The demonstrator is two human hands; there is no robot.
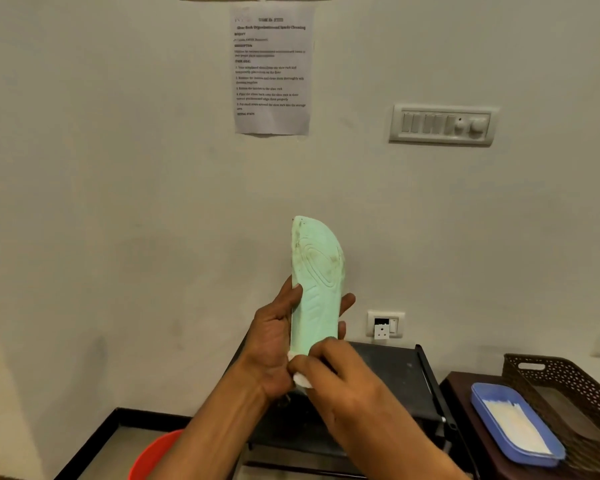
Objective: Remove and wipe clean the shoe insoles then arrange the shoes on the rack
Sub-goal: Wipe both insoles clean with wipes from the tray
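The left hand grips a pale-green foam insole upright; the right hand pinches a white tissue at its 6 o'clock end.

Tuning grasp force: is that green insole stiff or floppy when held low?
Probably semi-stiff: the insole stands upright above the left hand with little droop. Likely light: a thumb-and-finger grip low down supports it. Its moulded ridges may resist slipping.

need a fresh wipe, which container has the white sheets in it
The blue tray at the right edge holds them; the brown basket and the red bucket show none.
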